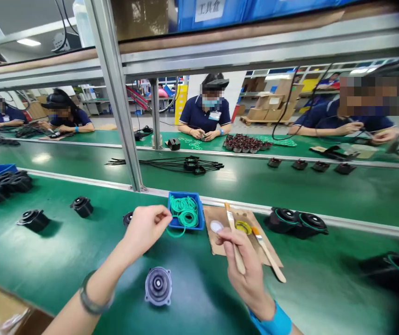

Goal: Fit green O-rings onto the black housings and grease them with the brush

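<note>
Front housing: face up at the clock's centre, the front housing [158,286] is showing no green ring, so it is apparently waiting its turn.
Ringed pair: at 2 o'clock, two black housings [297,226] are standing side by side and showing green on their tops; they are probably counting as done.
Left hand: at 12 o'clock, the left hand [145,228] is pinching a green ring [176,235] between thumb and forefinger, beside the bin.
Right hand: at 2 o'clock, the right hand [246,265] is gripping a brush [230,219] by its wooden handle; whether its bristles are carrying anything is impossible to tell.
Ring supply: at 1 o'clock, a blue bin [201,217] is holding many loose rings [188,217].
Cardboard: under the right hand, a cardboard sheet [217,248] is bearing a white disc [216,226], a yellow dish [243,227] and a second brush [268,256].
Left-side housings: around 10 o'clock, two spaced housings [35,221] are standing apart, showing no green that can be made out; they are seemingly remaining.
Obstructions: the left hand is partly hiding another housing [127,218] at 11 o'clock; a metal post [117,97] is rising beyond the bin.
Far side: past the post, black cables [189,164] are lying at 12 o'clock, and co-workers [204,114] are handling parts.
</note>
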`<state>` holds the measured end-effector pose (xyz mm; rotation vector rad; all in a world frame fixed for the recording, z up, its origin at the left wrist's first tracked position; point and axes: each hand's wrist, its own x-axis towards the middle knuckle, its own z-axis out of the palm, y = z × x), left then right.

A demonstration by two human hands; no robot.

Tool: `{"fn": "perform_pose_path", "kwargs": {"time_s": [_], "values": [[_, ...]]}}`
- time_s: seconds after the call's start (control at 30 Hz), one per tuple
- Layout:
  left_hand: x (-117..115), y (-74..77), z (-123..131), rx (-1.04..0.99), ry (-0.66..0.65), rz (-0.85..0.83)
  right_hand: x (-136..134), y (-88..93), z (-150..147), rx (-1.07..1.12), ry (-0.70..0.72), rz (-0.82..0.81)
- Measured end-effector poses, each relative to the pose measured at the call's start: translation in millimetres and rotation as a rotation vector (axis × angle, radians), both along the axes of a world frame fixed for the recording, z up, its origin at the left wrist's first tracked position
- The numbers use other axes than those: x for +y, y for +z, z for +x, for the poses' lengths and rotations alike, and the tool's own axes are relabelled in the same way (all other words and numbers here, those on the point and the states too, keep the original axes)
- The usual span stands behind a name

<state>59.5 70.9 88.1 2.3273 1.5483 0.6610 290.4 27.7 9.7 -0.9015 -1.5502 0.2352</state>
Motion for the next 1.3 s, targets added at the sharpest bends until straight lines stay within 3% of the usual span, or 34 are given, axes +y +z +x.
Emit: {"fn": "perform_pose_path", "kwargs": {"time_s": [0.13, 0.2, 0.27, 0.43, 0.53, 0.63, 0.77, 1.1, 1.3], "values": [[-61.5, -22.9, -39.4, -0.413, 0.120, -0.311, -19.9, -0.1, -20.3, -0.175, 0.164, 0.033], [-78.6, -39.1, -45.9, -0.446, 0.158, -0.385, -29.9, -1.8, -31.7, -0.220, 0.275, 0.022], [-85.9, -51.6, -45.9, -0.403, 0.165, -0.350, -36.2, -5.3, -42.2, -0.253, 0.366, 0.005], [-92.0, -62.3, -45.5, -0.346, 0.086, -0.198, -36.0, -18.2, -57.2, -0.347, 0.479, 0.032], [-99.7, -68.7, -53.6, -0.342, -0.030, -0.076, -31.3, -22.7, -59.9, -0.410, 0.486, 0.059], [-103.7, -81.2, -61.2, -0.290, -0.180, 0.085, -26.5, -22.3, -60.8, -0.448, 0.505, 0.061], [-98.9, -93.2, -63.8, -0.194, -0.260, 0.259, -18.9, -19.0, -59.5, -0.482, 0.545, 0.079], [-87.5, -90.6, -64.1, -0.075, -0.298, 0.372, -3.1, -15.9, -58.4, -0.486, 0.653, 0.086], [-88.7, -88.4, -59.9, -0.127, -0.331, 0.463, -15.8, -27.7, -56.6, -0.479, 0.508, 0.108]]}}
